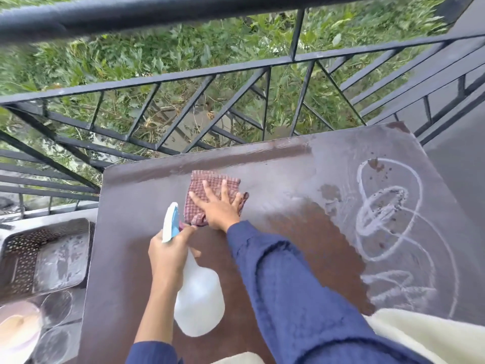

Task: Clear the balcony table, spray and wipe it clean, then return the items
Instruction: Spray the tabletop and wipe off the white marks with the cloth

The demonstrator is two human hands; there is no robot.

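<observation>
Balcony table (147, 195), brown, seen from above, with a black railing (183, 74) and greenery beyond it; a checked cloth (212, 185) lies on the table near its far edge. The right hand (219, 206) presses flat on the cloth, fingers straight and spread apart. Just nearer than the cloth, the left hand (168, 256) holds a white spray bottle (196, 303), fingers curled around its neck, the blue nozzle almost touching the cloth. Right of the cloth, pale dust rings (388, 206) and dark specks remain unwiped. Likely risks: a hard push away could carry the cloth off the far edge and through the railing; sweeping the rings with a damp cloth could smear grime over the cleaned patch; a stray squeeze would wet the right hand.
</observation>
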